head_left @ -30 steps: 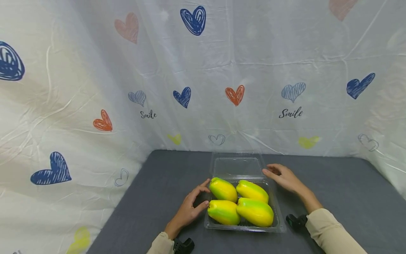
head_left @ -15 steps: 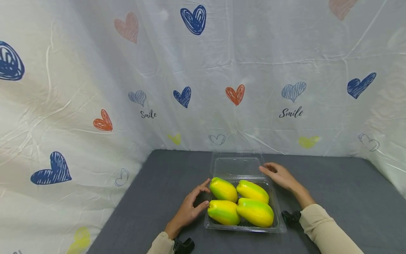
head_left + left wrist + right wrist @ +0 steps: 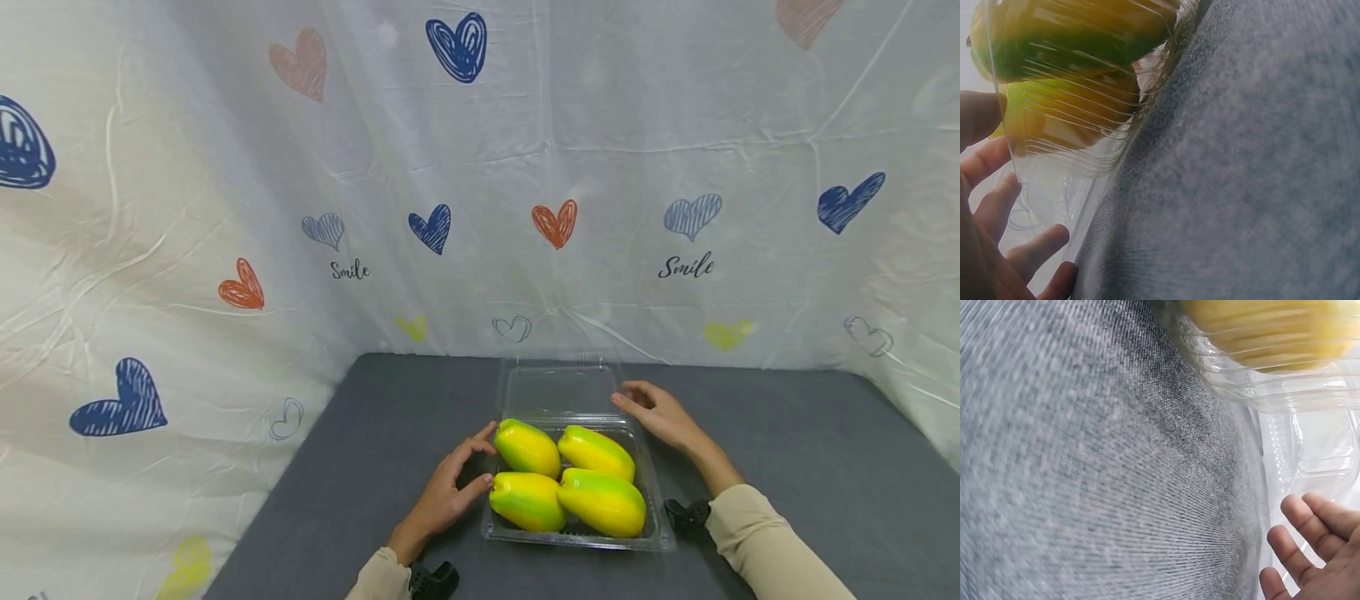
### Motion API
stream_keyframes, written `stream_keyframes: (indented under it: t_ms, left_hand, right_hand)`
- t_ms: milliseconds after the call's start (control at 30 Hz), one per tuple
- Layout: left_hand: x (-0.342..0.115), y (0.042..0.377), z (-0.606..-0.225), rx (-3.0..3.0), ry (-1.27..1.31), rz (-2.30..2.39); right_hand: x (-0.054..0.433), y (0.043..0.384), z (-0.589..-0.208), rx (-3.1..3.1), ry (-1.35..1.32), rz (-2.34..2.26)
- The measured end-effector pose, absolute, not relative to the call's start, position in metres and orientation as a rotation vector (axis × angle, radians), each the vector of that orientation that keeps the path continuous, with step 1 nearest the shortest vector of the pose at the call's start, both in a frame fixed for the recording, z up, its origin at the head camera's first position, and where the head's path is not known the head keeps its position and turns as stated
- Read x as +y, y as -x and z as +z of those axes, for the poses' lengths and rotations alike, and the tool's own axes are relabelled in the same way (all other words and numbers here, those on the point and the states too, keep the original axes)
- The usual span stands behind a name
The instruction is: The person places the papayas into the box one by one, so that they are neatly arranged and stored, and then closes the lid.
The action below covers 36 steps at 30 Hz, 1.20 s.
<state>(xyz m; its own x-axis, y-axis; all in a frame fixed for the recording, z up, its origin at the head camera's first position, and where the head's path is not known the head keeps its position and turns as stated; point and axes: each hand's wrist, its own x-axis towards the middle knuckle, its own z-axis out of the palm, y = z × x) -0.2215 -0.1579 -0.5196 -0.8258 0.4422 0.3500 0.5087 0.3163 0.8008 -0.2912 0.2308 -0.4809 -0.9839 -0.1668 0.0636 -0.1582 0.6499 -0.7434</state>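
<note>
A clear plastic clamshell container (image 3: 577,542) stands on the table with its lid (image 3: 560,392) tilted back behind it. Several yellow-green fruits, mango-like in shape, lie in the base, one of them the front-right fruit (image 3: 602,502). My left hand (image 3: 448,490) is at the container's left side, its thumb and fingertips at the rim, also seen in the left wrist view (image 3: 997,212). My right hand (image 3: 663,417) is beside the lid's right edge with the thumb toward it. In the right wrist view its fingers (image 3: 1300,540) are extended near the lid; whether they touch it is unclear.
A dark grey cloth covers the table (image 3: 780,450). Behind and at the left hangs a pale curtain (image 3: 615,108) printed with hearts and the word Smile. A black wrist device (image 3: 686,515) is on the right wrist, another (image 3: 433,579) on the left.
My right hand has moved slightly left and away from me, up to the lid's edge. The lid's far edge stands a little higher. My left hand and the fruits stay put.
</note>
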Motion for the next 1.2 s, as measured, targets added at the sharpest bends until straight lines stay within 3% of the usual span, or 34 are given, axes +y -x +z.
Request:
stream_keyframes:
  t_ms: [1200]
  left_hand:
    - [-0.159, 0.22, -0.518, -2.461, 0.944, -1.519]
  right_hand:
    - [0.229, 0.28, -0.465, 3.024, 0.393, -1.333]
